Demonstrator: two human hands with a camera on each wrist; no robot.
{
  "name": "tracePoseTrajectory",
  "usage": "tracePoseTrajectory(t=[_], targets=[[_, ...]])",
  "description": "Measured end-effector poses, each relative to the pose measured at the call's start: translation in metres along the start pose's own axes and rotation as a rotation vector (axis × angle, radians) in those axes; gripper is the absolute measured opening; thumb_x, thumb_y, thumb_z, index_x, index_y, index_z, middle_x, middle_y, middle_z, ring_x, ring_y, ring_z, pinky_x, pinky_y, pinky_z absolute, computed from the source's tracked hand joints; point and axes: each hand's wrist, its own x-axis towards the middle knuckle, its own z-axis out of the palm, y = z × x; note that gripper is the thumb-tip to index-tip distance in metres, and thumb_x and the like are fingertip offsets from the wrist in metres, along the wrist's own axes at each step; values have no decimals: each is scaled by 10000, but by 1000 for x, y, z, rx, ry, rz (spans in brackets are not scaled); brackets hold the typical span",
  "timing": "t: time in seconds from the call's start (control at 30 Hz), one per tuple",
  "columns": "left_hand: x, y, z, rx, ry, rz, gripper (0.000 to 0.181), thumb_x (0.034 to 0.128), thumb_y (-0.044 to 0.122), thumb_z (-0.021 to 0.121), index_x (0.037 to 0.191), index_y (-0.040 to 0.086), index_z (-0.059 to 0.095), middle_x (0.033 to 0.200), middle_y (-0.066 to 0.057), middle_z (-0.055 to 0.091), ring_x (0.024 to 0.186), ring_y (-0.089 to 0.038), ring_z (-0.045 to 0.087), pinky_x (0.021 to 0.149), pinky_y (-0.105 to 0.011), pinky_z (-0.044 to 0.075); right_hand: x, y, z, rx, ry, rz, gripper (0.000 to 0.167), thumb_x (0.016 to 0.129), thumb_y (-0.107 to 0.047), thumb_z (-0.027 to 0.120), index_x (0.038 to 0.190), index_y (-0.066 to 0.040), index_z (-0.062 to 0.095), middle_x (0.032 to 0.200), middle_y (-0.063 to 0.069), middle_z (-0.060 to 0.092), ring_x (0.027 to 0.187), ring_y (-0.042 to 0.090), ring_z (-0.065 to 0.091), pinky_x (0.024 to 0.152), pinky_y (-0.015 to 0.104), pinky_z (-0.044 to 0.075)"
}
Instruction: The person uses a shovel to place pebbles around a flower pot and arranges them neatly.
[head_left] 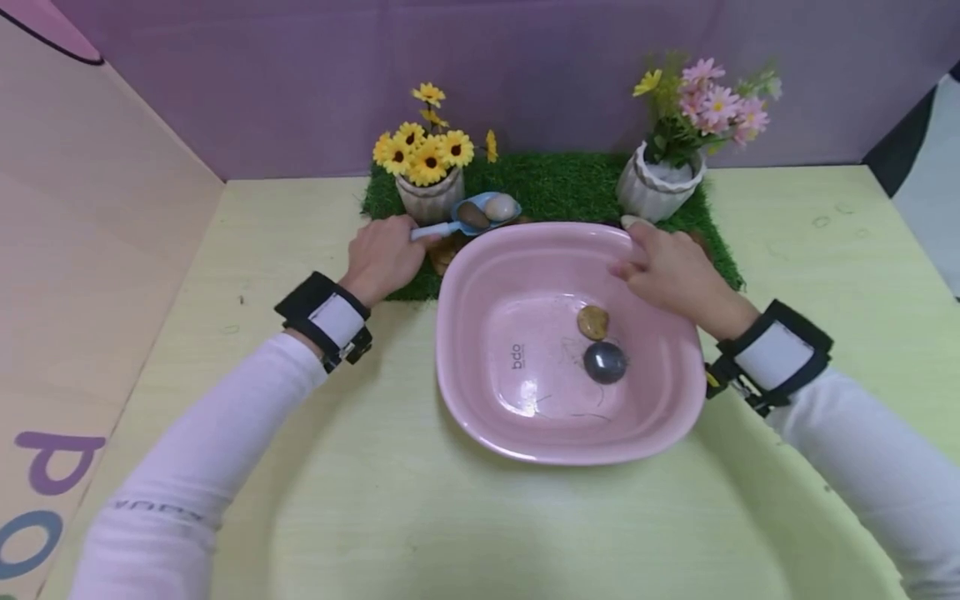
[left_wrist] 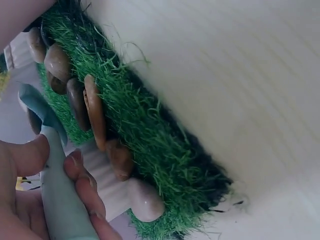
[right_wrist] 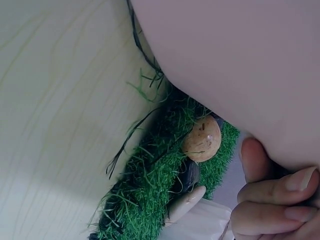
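My left hand [head_left: 382,254] grips the handle of a small light-blue scoop [head_left: 435,231]. In its bowl lie a brown stone [head_left: 472,215] and a pale stone [head_left: 501,207]. The left wrist view shows thumb and fingers wrapped round the scoop's handle [left_wrist: 62,192]. With my right hand [head_left: 678,271] I hold a pink basin [head_left: 450,342] by its far right rim; in the right wrist view, curled fingers [right_wrist: 265,192] show at the rim. Inside the basin are a tan stone [head_left: 592,322] and a dark grey stone [head_left: 604,362], with a few thin strands.
Behind the basin lies an artificial grass mat [head_left: 555,179], with several stones [left_wrist: 95,112] along it. A pot of yellow flowers [head_left: 431,198] stands at its left, a pot of pink flowers [head_left: 656,187] at its right. A purple wall [head_left: 555,83] closes the back of the table [head_left: 360,500].
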Motion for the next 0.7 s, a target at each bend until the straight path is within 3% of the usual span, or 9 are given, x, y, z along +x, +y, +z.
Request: tracePoseTrajectory(t=[0.23, 0.7], targets=[[3, -4, 5, 28, -15, -14, 414, 1025, 430, 458, 806, 97, 571, 745, -70, 507, 679, -266, 535, 519, -324, 369, 0, 1, 1, 1, -3, 0, 252, 954, -262, 611, 975, -47, 481, 609, 66, 445, 575, 279, 544, 506, 355, 414], [7, -4, 4, 33, -57, -37, 456, 1012, 455, 476, 720, 111, 537, 653, -41, 447, 584, -233, 490, 468, -300, 333, 0, 1, 0, 4, -3, -5, 241, 954, -252, 603, 944, -54, 467, 605, 55, 433, 584, 272, 538, 513, 357, 409]])
